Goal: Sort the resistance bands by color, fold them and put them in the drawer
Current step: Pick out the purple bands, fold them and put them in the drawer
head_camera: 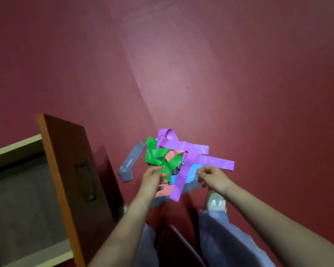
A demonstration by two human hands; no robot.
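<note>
Pile (174, 160) on floor (239, 93) just ahead, between hands. Left hand (153, 177) pinches green band (158, 157). Right hand (213, 178) curled beside purple band (183, 176), which points back toward feet. Can't tell its grip tbh.

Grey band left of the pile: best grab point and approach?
Pinch the grey band mid-span, coming from the drawer side. That straight stretch lies free on the floor; its upper end meets the green band tangle.
</note>
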